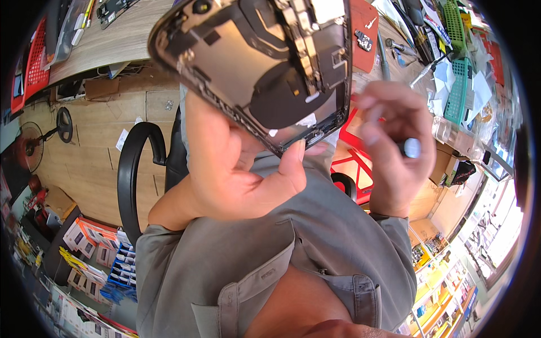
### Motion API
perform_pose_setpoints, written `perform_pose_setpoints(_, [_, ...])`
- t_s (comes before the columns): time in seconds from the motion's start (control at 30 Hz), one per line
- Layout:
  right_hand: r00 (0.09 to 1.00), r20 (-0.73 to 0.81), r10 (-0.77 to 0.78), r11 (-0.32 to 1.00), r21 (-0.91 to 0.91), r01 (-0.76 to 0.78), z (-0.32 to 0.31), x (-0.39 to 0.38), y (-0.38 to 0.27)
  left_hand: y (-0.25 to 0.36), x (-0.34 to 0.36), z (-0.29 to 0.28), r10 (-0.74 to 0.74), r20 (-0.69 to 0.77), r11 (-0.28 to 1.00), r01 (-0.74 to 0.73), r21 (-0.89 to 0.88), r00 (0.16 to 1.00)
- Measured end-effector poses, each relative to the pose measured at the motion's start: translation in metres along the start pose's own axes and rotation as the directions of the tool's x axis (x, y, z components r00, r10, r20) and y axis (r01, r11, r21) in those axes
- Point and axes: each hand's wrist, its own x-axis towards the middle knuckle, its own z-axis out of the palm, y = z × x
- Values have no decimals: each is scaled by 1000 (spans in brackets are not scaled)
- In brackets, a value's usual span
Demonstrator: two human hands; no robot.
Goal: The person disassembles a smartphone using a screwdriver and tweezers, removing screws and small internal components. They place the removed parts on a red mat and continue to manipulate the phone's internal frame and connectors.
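My left hand (242, 174) grips the lower corner of an opened phone (231, 73), thumb on its near edge. The phone is tilted up in front of me, its inner side showing black flex parts, metal brackets and a bare frame. To its right is my right hand (394, 141), slightly blurred, with its fingers curled. A slim tool with a pale blue rounded end (412, 147) sticks out of that hand; the rest of it is hidden by the fingers. The right hand is apart from the phone.
Behind the phone is a wooden workbench (127, 36). A red-brown mat (363, 34) with small parts, several hand tools and a teal basket (459, 90) are at the right. A red stool (355, 169) stands below, and a black chair armrest (132, 180) is at the left.
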Motion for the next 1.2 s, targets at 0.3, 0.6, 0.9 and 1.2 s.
perform_pose_setpoints(0.3, [985, 12, -173, 936, 314, 161, -47, 26, -2, -1, 11, 19, -71, -100, 996, 64, -67, 992])
perform_pose_setpoints(0.6, [938, -64, 341, 902, 303, -307, -37, 22, -15, -2, 24, 15, -120, -26, 993, 120, -24, 992])
perform_pose_setpoints(0.9, [966, 152, 210, 830, 495, -258, -42, 6, -5, 3, 29, 21, -141, -2, 989, 141, -48, 990])
perform_pose_setpoints(1.2, [983, 133, 126, 858, 483, -175, -23, -2, 8, 3, 34, 12, -99, 43, 993, 101, -63, 994])
